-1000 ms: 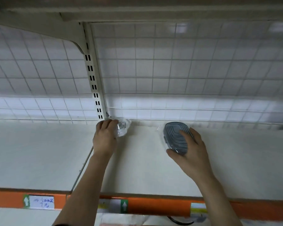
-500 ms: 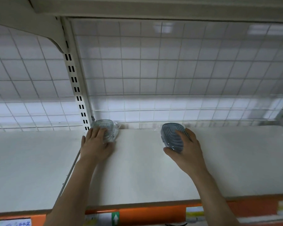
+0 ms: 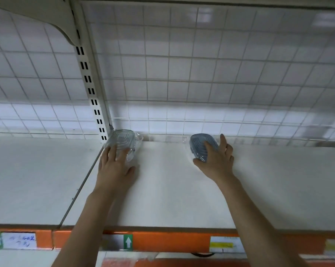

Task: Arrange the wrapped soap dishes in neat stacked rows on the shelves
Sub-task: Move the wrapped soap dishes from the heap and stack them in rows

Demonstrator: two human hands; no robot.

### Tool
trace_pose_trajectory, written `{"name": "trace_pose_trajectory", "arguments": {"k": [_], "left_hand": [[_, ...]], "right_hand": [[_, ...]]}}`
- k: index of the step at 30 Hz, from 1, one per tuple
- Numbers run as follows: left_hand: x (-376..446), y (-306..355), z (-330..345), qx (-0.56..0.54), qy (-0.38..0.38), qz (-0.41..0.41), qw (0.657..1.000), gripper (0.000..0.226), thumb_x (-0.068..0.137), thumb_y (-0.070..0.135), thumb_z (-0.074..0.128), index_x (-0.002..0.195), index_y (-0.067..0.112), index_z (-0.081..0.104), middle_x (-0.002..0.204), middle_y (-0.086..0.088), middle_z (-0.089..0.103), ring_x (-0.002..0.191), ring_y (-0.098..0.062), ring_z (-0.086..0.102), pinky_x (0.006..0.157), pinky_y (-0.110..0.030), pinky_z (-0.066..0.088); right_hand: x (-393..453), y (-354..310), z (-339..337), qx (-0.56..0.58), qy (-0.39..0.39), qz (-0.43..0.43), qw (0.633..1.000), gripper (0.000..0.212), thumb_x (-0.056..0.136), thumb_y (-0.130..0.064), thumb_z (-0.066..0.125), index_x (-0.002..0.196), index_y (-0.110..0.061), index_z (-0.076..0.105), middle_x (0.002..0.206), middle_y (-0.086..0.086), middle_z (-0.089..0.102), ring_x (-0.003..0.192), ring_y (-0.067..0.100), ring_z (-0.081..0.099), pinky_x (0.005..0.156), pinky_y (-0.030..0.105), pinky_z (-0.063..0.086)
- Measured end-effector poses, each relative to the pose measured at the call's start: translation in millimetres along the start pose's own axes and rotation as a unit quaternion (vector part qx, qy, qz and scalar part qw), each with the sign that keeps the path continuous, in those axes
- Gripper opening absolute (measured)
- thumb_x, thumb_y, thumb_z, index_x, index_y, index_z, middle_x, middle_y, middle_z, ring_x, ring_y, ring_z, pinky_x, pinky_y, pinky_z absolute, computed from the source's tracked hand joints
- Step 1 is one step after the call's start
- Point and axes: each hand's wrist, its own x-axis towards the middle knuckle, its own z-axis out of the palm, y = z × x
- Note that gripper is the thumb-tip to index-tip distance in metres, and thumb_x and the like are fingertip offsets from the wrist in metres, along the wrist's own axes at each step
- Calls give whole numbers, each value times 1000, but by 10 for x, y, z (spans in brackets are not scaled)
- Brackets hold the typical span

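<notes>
Two wrapped soap dishes lie on the white shelf [image 3: 172,189], both at its rear edge against the wire grid back panel [image 3: 201,74].

The left hand [image 3: 114,168] rests palm down on the shelf. Its fingers [image 3: 112,153] are extended and slightly spread, lying flat on the near end of the clear soap dish [image 3: 122,140]; they press on it without curling round it. The dish, in crinkled transparent wrap, extends beyond the fingertips to the slotted upright post [image 3: 91,89], which stands just left of it.

The right hand [image 3: 216,160] holds the grey-blue soap dish [image 3: 198,144]. The thumb lies along the dish's near left edge, the index finger lies over its ribbed top, and the remaining fingers [image 3: 223,143] curve along its right side. The dish projects ahead of the fingertips toward the back panel. Whether it rests fully on the shelf cannot be told.

The two dishes are well apart, with bare shelf between the hands. Behind the wrists, the orange price rail [image 3: 162,241] along the shelf front carries three labels and one green arrow sticker [image 3: 128,241].
</notes>
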Motion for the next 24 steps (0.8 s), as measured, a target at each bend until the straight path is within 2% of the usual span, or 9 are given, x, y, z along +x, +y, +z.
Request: {"name": "trace_pose_trajectory", "arguments": {"k": [2, 5, 12, 14, 18, 21, 24], "left_hand": [[-64, 64, -52, -5, -5, -9, 1000, 66, 72, 44, 48, 127, 10, 58, 142, -24, 40, 134, -47, 28, 110, -54, 24], [-150, 88, -71, -2, 2, 9, 1000, 70, 73, 53, 38, 124, 10, 59, 138, -23, 45, 133, -45, 29, 111, -51, 24], [-431, 272, -113, -47, -5, -7, 999, 64, 78, 50, 44, 124, 8, 58, 134, -22, 48, 131, -44, 31, 109, -47, 26], [-496, 322, -119, -52, -12, -19, 998, 65, 78, 49, 44, 125, 7, 58, 133, -24, 48, 131, -45, 30, 109, -48, 25], [-605, 371, -69, -35, -1, -12, 999, 62, 78, 47, 43, 118, 4, 62, 122, -26, 56, 123, -50, 42, 102, -52, 34], [-682, 394, -88, -23, 5, -28, 999, 58, 79, 47, 44, 116, 8, 64, 121, -20, 59, 120, -43, 47, 101, -47, 38], [-770, 378, -179, -24, 25, -60, 998, 48, 79, 37, 52, 115, 9, 66, 120, -15, 61, 116, -38, 51, 96, -44, 43]], "right_hand": [[20, -21, 35, -50, 12, 4, 999, 72, 84, -52, 57, 145, -26, 29, 152, 12, 5, 135, 33, 13, 106, 41, 22], [70, -14, 30, -93, 22, -13, 995, 74, 85, -56, 53, 145, -20, 28, 145, 10, 22, 129, 33, 22, 101, 38, 27], [171, 66, 29, -59, 39, 1, 998, 76, 83, -52, 59, 142, -14, 32, 140, 14, 29, 127, 35, 25, 99, 40, 32], [172, 81, 29, -60, 36, -3, 998, 79, 83, -54, 59, 144, -14, 30, 141, 14, 28, 128, 35, 24, 101, 40, 31], [88, 73, -9, -38, 10, -11, 999, 84, 85, -57, 57, 148, -16, 19, 150, 15, 19, 134, 36, 17, 109, 42, 22], [-87, -3, 5, -7, 14, -42, 999, 79, 91, -48, 53, 150, -15, 13, 157, 14, 7, 141, 34, 6, 114, 43, 11], [-299, -154, 50, 18, -4, -80, 997, 72, 94, -43, 49, 150, -16, 14, 157, 10, 10, 142, 32, 6, 114, 42, 11]]}}
